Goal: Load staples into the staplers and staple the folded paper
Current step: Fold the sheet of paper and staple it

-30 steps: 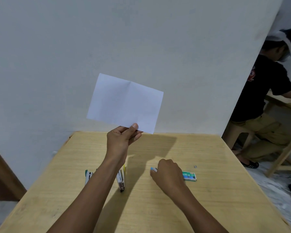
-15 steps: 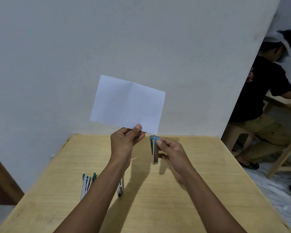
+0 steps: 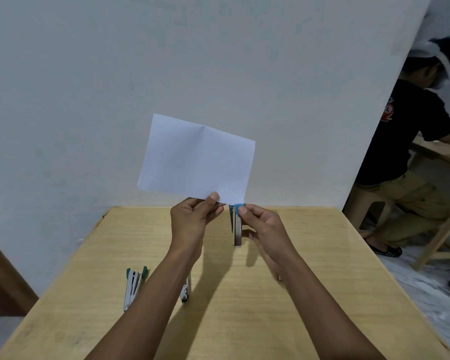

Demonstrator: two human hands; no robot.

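Left hand (image 3: 190,222) pinched the folded paper (image 3: 196,159), right hand (image 3: 263,227) gripped the stapler (image 3: 236,229) (I'd have seated the corner fully before squeezing).

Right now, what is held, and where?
Left hand pinches the folded paper by its bottom edge; right hand holds the blue-tipped stapler near its top.

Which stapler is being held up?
The blue-tipped stapler, gripped by the right hand beside the paper. The green stapler and the third stapler, half hidden by the left forearm, lie on the table.
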